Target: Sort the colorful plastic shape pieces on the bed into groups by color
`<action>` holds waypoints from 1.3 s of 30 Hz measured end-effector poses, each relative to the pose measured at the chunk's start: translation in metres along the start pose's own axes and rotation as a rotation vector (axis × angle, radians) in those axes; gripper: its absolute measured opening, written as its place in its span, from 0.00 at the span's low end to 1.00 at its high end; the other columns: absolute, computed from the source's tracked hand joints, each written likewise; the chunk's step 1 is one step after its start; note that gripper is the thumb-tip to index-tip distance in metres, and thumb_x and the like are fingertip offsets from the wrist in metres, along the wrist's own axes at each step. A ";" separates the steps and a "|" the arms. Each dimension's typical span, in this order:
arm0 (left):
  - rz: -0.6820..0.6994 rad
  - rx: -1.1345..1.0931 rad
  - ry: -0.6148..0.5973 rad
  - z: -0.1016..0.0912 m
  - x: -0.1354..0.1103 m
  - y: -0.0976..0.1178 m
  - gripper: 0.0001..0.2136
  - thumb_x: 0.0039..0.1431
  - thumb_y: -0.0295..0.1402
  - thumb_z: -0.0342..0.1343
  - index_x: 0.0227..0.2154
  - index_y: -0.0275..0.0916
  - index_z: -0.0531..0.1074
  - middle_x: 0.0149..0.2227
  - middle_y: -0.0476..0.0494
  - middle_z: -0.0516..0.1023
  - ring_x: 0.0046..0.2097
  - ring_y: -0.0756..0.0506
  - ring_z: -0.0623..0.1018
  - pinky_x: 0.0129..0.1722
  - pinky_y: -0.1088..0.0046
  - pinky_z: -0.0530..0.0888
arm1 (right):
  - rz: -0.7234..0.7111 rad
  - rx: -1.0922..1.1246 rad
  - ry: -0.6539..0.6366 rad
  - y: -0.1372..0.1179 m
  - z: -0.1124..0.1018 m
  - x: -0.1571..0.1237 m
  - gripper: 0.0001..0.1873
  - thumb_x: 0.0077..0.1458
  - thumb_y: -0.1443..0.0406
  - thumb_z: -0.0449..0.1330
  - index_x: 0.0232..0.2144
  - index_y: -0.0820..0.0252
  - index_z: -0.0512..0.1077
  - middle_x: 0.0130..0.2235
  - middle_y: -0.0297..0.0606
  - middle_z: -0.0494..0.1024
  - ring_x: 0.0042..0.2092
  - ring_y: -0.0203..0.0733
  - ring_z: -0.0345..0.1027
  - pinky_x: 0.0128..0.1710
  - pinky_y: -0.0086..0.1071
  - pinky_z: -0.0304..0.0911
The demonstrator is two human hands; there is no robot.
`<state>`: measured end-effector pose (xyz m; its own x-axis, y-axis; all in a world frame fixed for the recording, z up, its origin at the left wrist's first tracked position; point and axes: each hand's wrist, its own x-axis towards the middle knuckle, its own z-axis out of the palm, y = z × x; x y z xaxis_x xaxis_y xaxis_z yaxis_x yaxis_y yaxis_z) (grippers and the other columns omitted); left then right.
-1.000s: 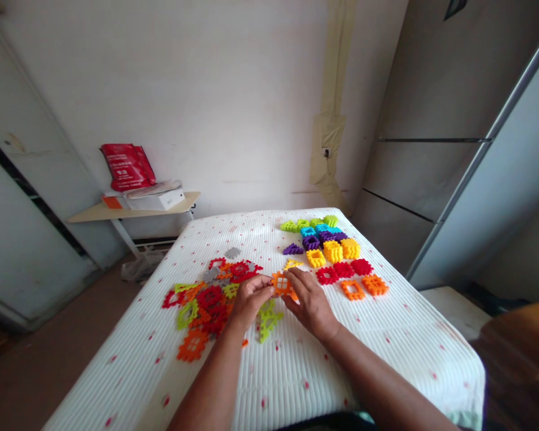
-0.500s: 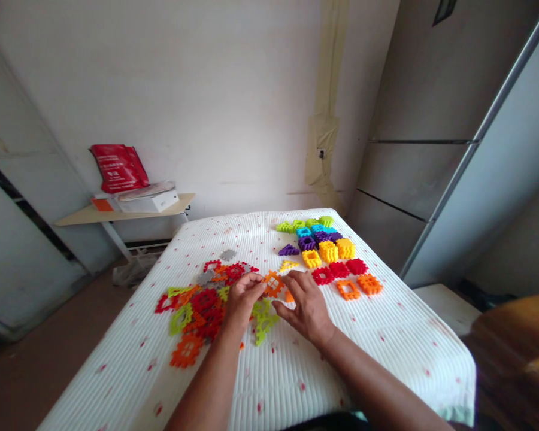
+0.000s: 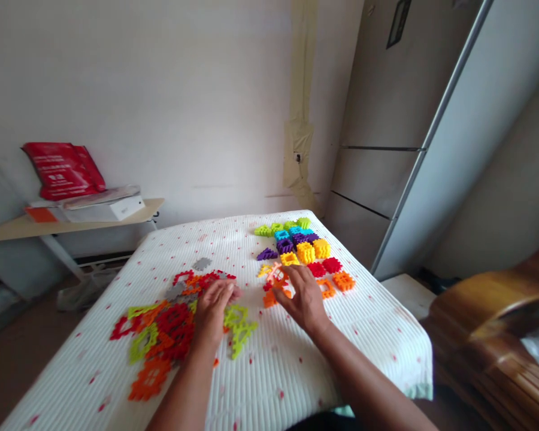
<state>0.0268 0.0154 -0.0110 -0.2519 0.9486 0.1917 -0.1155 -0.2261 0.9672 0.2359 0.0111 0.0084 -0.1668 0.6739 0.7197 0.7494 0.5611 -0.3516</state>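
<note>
My right hand [image 3: 302, 298] is over the white ribbed mattress [image 3: 296, 371] with its fingers closed on an orange square tile [image 3: 276, 275], blurred by motion, just left of the sorted rows of tiles [image 3: 303, 248]. My left hand [image 3: 213, 308] lies flat with fingers stretched out on the loose heap of red, orange, green and grey tiles [image 3: 170, 317]. It holds nothing. Another orange piece [image 3: 269, 299] lies on the mattress under my right hand. Lime green tiles [image 3: 238, 323] lie between my two hands.
Sorted stacks in green, blue, purple, yellow, red and orange stand at the far right of the mattress. A side table [image 3: 72, 221] with a red bag [image 3: 63, 170] and white box stands at left. A grey cabinet [image 3: 413, 149] and a wooden chair [image 3: 494, 335] are at right.
My left hand has let go of the orange tile and dropped flat onto the loose heap. My right hand has carried the tile to the right, toward the sorted rows. The view has swung right.
</note>
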 end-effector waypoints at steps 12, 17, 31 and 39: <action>0.112 -0.093 0.404 -0.007 0.009 0.002 0.09 0.45 0.37 0.57 0.26 0.36 0.71 0.21 0.51 0.72 0.25 0.52 0.70 0.27 0.76 0.67 | 0.332 -0.486 0.009 0.138 -0.072 -0.047 0.17 0.51 0.59 0.54 0.39 0.62 0.73 0.36 0.44 0.74 0.38 0.46 0.67 0.40 0.37 0.63; 0.155 -0.055 0.467 -0.015 0.011 0.003 0.09 0.47 0.38 0.56 0.24 0.36 0.70 0.20 0.51 0.71 0.23 0.53 0.68 0.25 0.78 0.65 | 0.329 -0.548 -0.041 0.138 -0.066 -0.045 0.18 0.52 0.58 0.53 0.40 0.62 0.74 0.39 0.45 0.75 0.40 0.48 0.67 0.40 0.38 0.62; 0.210 0.954 -0.286 -0.031 0.002 0.017 0.09 0.45 0.25 0.53 0.28 0.40 0.77 0.33 0.43 0.79 0.39 0.45 0.75 0.44 0.68 0.67 | 0.357 -0.594 -0.117 0.148 -0.056 -0.049 0.22 0.51 0.48 0.53 0.39 0.54 0.74 0.42 0.42 0.75 0.41 0.51 0.65 0.38 0.41 0.59; 0.267 1.298 -0.377 -0.020 -0.003 0.003 0.13 0.45 0.24 0.54 0.33 0.44 0.77 0.36 0.42 0.79 0.41 0.42 0.72 0.42 0.67 0.64 | 0.259 -0.642 0.020 0.137 -0.062 -0.043 0.20 0.55 0.53 0.51 0.41 0.58 0.72 0.47 0.45 0.72 0.45 0.51 0.64 0.36 0.39 0.58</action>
<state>0.0084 0.0075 -0.0120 0.1725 0.9587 0.2260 0.9184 -0.2394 0.3150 0.3858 0.0290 -0.0337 0.0757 0.7355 0.6732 0.9954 -0.0162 -0.0943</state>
